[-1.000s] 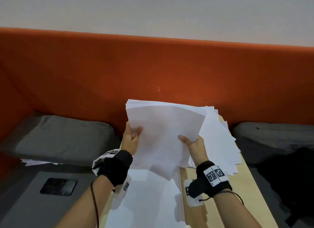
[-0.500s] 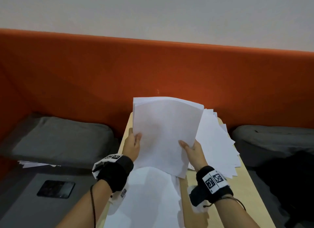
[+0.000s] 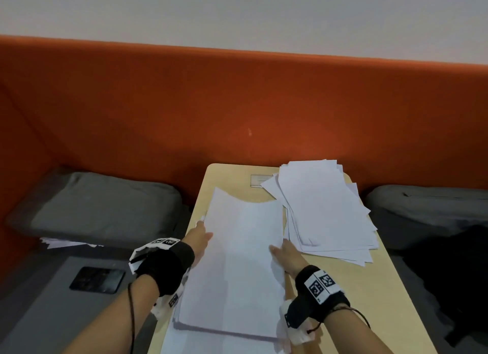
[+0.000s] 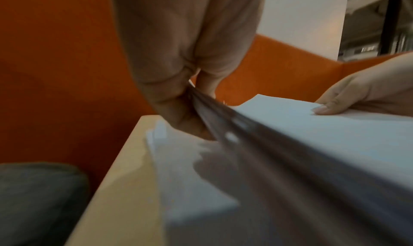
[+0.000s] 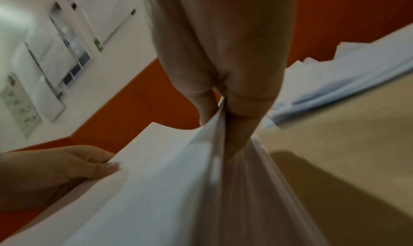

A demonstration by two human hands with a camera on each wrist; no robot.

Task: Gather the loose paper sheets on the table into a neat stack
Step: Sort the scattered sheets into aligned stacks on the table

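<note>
While the bundle of white sheets [image 3: 237,269] is pinched at both side edges, left hand [image 3: 199,238] with thumb on top and fingers underneath, right hand [image 3: 286,256] the same on the opposite edge, it lies low over the near half of the wooden table [image 3: 369,301], its far end curling upward. More paper lies under it at the near table edge, and a fanned pile of loose sheets [image 3: 324,211] sits just beside it at the far right, overlapping nothing I can be sure of.

The likely trouble, as I judge it, is slippage: the grip is only a pinch at mid-edge, so the lower sheets could slide out or skew as the bundle is laid down (paper on paper has little hold). The curled far end could also fold under, and the right hand is close enough to the fanned pile to nudge it toward the table's right rim.

Both wrist views are smeared by motion, so sheet edges cannot be counted. Whether the bundle touches the paper beneath is unclear. A few sheets [image 3: 66,242] lie off the table by the grey cushion [image 3: 100,203], partly hidden; the dark slab [image 3: 97,279] on the grey surface is hard to identify.
</note>
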